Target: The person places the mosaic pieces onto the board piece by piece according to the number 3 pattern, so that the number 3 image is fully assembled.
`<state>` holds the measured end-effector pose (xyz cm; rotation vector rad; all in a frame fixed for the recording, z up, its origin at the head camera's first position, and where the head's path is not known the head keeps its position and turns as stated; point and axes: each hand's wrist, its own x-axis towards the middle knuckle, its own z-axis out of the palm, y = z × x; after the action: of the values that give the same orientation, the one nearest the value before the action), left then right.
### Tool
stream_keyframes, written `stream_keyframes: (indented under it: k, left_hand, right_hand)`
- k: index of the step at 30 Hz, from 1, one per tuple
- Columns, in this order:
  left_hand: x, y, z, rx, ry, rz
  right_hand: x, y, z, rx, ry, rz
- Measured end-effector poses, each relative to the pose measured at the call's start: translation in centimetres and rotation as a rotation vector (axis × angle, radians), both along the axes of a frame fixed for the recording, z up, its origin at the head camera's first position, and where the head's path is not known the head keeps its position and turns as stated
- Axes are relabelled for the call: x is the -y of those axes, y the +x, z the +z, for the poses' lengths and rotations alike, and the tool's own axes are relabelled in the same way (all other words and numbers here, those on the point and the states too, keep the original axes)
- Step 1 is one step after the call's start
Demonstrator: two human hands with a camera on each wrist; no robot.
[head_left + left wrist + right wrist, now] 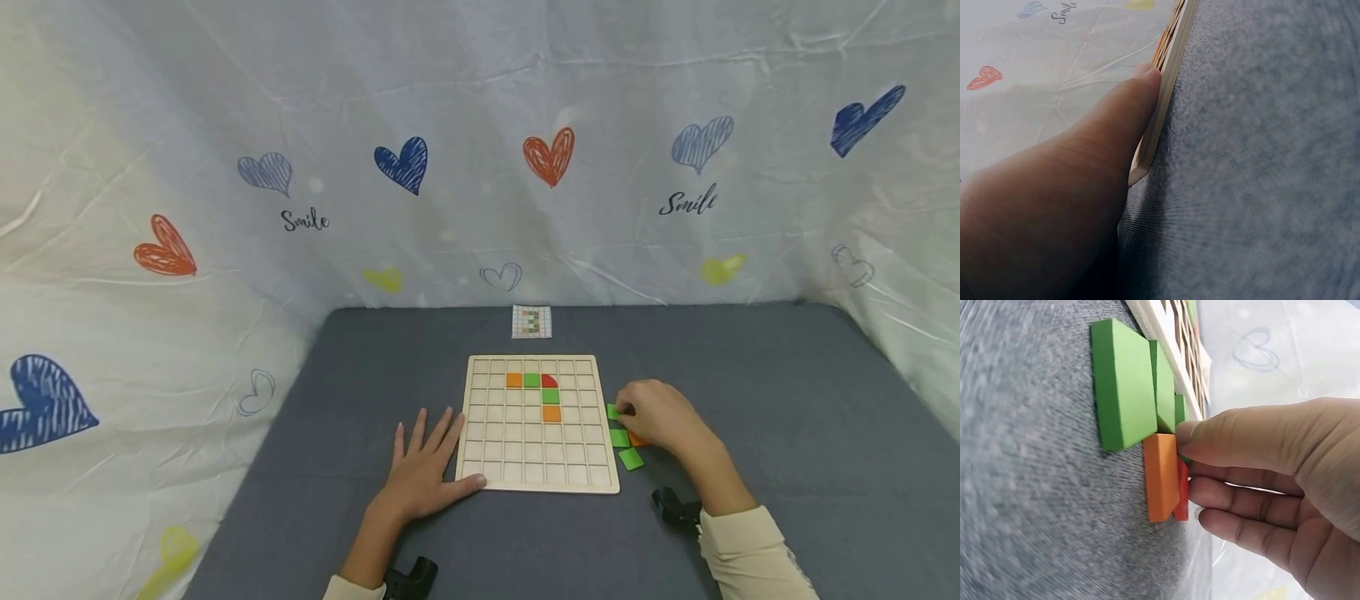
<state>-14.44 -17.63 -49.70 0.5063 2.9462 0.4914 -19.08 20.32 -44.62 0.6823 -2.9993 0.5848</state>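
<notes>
Left hand (422,473) against 1 gridded board (512,455)

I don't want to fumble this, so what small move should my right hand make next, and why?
Perhaps pinch the far green tile with your right hand and lift it: that hand is right at it, though I can't tell whether it grips it. The board has bare squares to take it, and your left hand touches the board.
</notes>
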Motion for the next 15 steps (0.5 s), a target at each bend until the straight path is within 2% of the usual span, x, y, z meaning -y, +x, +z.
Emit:
stream_keyframes:
  k: [8, 15]
  left_hand:
    - [-0.3, 0.1, 0.3, 0.001, 0.006, 0.001]
    - [-0.1, 0.2, 0.3, -0.003, 0.012, 0.007]
  right_hand:
    - [-0.5, 0.0, 0.6, 0.006, -0.012, 0.019]
    - [0.6, -0.1, 0.5, -0.043, -0.057, 0.077]
